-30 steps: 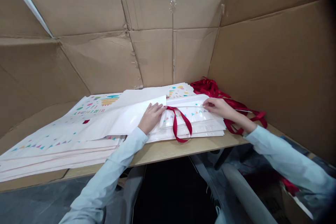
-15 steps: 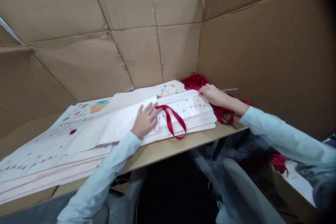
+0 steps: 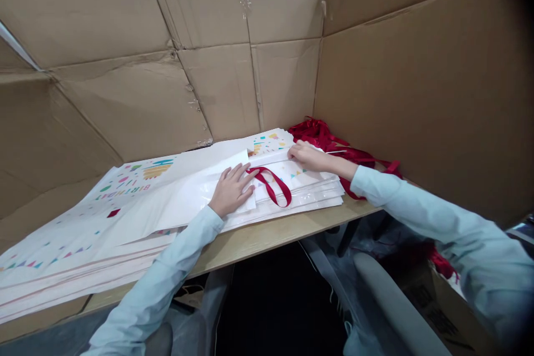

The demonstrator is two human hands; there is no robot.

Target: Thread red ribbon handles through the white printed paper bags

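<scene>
My left hand [image 3: 233, 189] lies flat with spread fingers on a white folded paper sheet or bag [image 3: 179, 206], which rests on the printed stack. From under its fingertips a loop of dark red ribbon [image 3: 286, 192] curves out to the right. My right hand [image 3: 306, 156] is closed around a thin white stick [image 3: 337, 151], whose end sticks out behind the hand. Its fingertips touch a narrow white folded strip [image 3: 271, 159] on the right-hand stack; what lies inside the pinch is hidden.
Printed white bags [image 3: 75, 245] with birthday lettering are stacked on the wooden table [image 3: 242, 239]. A heap of red ribbon [image 3: 315, 129] lies in the back right corner. Cardboard walls [image 3: 217, 89] enclose the back and right. Below right stands a cardboard box [image 3: 434, 306].
My right hand has slid left along the folded strip, and the white stick has moved with it. The ribbon loop has shifted slightly up and left. My left hand stays in place.
</scene>
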